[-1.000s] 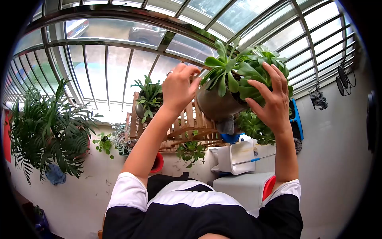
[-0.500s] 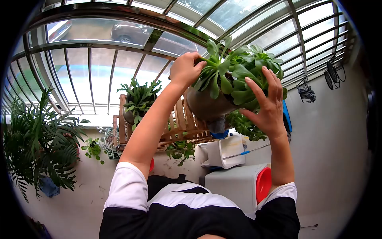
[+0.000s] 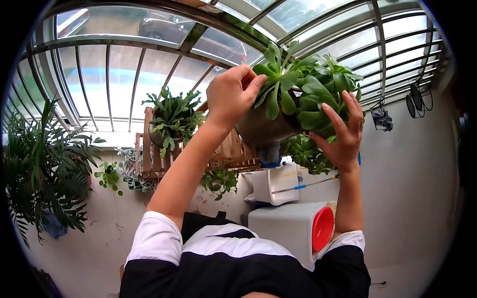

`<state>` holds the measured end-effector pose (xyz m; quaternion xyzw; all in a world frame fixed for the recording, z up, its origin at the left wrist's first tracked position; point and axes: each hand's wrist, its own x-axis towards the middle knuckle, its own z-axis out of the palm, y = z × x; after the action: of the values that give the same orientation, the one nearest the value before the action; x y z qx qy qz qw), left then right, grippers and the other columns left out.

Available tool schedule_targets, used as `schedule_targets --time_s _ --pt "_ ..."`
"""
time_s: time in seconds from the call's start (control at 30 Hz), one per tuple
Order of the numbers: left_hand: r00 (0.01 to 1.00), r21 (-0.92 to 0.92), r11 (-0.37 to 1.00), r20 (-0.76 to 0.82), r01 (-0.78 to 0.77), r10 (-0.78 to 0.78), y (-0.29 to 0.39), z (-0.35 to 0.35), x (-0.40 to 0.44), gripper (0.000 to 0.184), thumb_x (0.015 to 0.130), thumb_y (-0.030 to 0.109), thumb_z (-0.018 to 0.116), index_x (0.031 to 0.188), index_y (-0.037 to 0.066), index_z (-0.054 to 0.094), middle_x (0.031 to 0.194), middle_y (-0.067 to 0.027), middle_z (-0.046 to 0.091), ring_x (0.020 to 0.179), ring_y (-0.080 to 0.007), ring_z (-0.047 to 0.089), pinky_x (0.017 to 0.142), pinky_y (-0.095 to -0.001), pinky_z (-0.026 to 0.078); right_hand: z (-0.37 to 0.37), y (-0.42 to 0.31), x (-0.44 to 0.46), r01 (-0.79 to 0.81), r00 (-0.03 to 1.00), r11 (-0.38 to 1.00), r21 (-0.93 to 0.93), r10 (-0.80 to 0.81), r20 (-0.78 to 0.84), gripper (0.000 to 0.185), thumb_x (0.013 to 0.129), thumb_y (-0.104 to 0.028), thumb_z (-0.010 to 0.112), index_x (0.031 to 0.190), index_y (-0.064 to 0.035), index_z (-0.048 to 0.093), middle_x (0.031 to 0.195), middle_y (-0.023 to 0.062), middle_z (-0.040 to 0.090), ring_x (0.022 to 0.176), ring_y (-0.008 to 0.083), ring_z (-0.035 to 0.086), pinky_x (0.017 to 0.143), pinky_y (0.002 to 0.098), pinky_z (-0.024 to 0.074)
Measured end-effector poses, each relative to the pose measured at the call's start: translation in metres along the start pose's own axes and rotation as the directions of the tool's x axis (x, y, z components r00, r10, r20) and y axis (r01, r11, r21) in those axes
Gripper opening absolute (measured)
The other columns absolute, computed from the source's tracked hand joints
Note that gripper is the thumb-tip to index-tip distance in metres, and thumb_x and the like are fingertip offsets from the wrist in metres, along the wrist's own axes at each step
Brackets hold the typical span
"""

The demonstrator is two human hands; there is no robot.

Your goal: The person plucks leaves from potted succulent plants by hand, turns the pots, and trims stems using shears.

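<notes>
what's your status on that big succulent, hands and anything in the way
Left hand at the succulent, grip unclear. Right hand open, fingers spread by the leaves. Succulent in its pot. Nothing visibly blocking either hand.

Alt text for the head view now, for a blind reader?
A person's left hand, bunched, is at one side of a potted succulent; the right hand, open, is at the other. A barred window stands behind.
</notes>
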<state>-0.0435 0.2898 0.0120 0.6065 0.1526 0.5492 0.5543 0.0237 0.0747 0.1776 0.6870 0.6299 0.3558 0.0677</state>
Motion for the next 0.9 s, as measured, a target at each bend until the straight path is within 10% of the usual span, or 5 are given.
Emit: schedule_targets --time_s 0.13,0.2,0.37,0.9 --pt "0.993 0.11 0.994 0.116 0.005 -0.018 0.012 0.001 -0.02 0.024 0.089 0.029 0.073 0.083 0.007 0.069 0.061 -0.0064 0.06 0.051 -0.0172 0.057 0.051 -0.0307 0.043 0.001 0.003 -0.002 0.013 1.0 1.0 -0.005 -0.013 -0.006 0.075 0.057 -0.018 0.089 0.127 -0.0242 0.065 0.146 0.0133 0.044 0.137 0.0376 0.041 0.111 0.0545 0.0338" --pt "0.97 0.107 0.969 0.124 -0.224 0.21 0.014 0.011 -0.032 0.018 0.086 0.027 0.074 0.087 0.009 0.07 0.068 -0.0062 0.06 0.055 -0.0189 0.059 0.054 -0.0335 0.046 0.002 0.002 -0.004 0.016 1.0 1.0 -0.003 -0.016 -0.006 0.073 0.058 -0.019 0.089 0.127 -0.0239 0.065 0.146 0.0134 0.044 0.137 0.0376 0.041 0.112 0.0543 0.0331" --pt "0.869 0.327 0.83 0.372 -0.451 0.326 0.016 0.039 -0.046 0.057 0.079 0.032 0.076 0.133 0.028 0.057 0.119 -0.0087 0.048 0.114 -0.0284 0.051 0.09 -0.0419 0.044 0.005 -0.001 -0.01 -0.002 1.0 1.0 -0.011 0.002 -0.017 0.071 0.06 -0.021 0.088 0.127 -0.0244 0.065 0.147 0.0125 0.043 0.139 0.0368 0.038 0.113 0.054 0.0318" --pt "0.816 0.503 0.644 0.393 -0.576 0.423 0.007 0.025 -0.04 0.047 0.075 0.015 0.073 0.12 0.023 0.067 0.121 -0.0083 0.051 0.107 -0.0295 0.055 0.09 -0.0422 0.046 0.016 0.008 -0.039 -0.032 0.987 0.996 0.084 0.045 -0.157 0.059 0.066 -0.019 0.085 0.121 -0.0261 0.068 0.145 0.0108 0.043 0.138 0.0347 0.037 0.113 0.0515 0.0324"
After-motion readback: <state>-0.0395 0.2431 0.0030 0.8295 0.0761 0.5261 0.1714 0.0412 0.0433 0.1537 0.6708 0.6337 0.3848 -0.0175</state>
